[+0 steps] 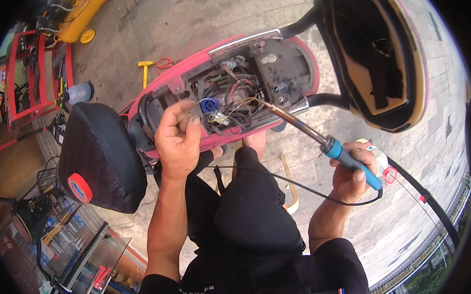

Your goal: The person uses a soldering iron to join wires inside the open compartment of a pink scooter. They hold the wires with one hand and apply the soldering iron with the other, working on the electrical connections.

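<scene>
My right hand [356, 172] is closed round the blue handle of a soldering iron [303, 126]. Its metal tip reaches left, over the wires [243, 90] in the opened body of a red scooter [194, 64]. At the left side of that opening is my left hand [177, 136], its fingers curled and the thumb raised. A thin strand seems to run by its fingertips, but what they hold, if anything, is too small to make out. A blue spool [210, 105] lies among the wires just right of these fingertips.
The scooter's seat [379, 49] is tipped up at right, its hollow underside showing. A black padded seat or backrest [100, 157] with a red tape roll [80, 187] stands at left. The iron's black cord [296, 184] crosses my knees. A yellow hammer [146, 72] lies beyond the scooter.
</scene>
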Demonstrator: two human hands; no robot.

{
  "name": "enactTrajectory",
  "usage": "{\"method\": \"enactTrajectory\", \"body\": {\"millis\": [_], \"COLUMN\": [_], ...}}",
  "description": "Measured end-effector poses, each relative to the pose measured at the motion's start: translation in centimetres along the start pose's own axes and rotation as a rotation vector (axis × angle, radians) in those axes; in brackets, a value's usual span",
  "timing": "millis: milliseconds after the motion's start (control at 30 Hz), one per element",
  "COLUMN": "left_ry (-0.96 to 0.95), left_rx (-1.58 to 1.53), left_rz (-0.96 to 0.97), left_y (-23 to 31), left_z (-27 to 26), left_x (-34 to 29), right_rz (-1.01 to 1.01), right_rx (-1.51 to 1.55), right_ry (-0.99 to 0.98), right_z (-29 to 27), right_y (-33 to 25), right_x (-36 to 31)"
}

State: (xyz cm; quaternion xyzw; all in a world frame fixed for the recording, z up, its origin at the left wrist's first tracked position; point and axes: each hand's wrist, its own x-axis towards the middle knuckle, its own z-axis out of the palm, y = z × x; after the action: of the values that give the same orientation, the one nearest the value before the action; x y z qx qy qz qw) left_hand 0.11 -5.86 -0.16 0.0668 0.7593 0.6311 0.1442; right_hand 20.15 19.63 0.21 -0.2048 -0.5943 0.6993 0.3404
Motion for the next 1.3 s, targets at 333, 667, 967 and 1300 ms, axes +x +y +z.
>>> {"method": "enactTrajectory", "body": {"millis": [333,667,967,1300], "left_ry": [-0.088,0.034,0.1,-0.088], "left_rx": [-0.21,-0.035,-0.027,0.341], "left_rz": [-0.121,0.136,0.098,0.268], "left_y": [-1.7,-4.0,-3.3,-1.3], "left_z": [1.0,-1.1,-0.4,1.4], "left_x": [0.4,0.5,-0.2,0.3], "right_rz": [-0.112,-0.36,-0.288,-0.268], "right_rx": [0.123,-0.005,0.085,0.295], "right_ry": [-0.089,-0.329,-0.282,-0.06], "right_z": [2.7,7.4,9.7,9.1], "right_y": [-2.4,-5.6,-7.2,-4.4], "right_x": [0.3,5.0,4.9,3.1]}}
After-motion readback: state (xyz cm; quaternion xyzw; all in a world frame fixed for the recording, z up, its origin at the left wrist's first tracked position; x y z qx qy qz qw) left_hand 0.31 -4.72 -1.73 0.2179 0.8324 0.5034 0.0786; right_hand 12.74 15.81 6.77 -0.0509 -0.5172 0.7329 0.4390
